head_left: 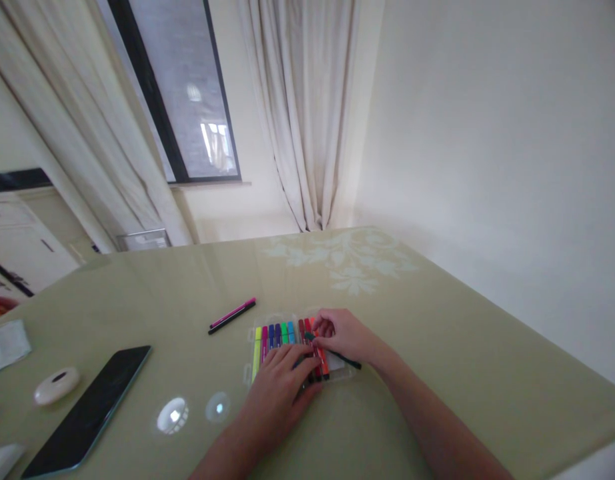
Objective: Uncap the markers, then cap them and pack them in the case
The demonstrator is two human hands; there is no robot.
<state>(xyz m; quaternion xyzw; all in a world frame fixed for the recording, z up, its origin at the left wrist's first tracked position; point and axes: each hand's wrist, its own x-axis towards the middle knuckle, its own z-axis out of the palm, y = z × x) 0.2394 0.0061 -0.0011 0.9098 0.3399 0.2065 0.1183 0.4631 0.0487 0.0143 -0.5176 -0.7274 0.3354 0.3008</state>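
A clear plastic case (248, 373) lies open on the table in front of me, with a row of coloured felt-tip markers (265, 340) in it, from yellow at the left through pink, blue, green and light blue to reds and orange. My left hand (282, 380) lies across the near part of the row, fingers stretched out over the red markers. My right hand (345, 333) pinches a dark marker (346, 361), held slantwise over the case's right side. Its tip end is partly hidden by my fingers.
A pink marker (235, 311) and a black marker (230, 319) lie side by side beyond the case. To the left are a dark tablet-like slab (90, 407), a white oval object (57, 386) and a pale cloth or tissue (7, 347). A wall (512, 167) borders the table's right side.
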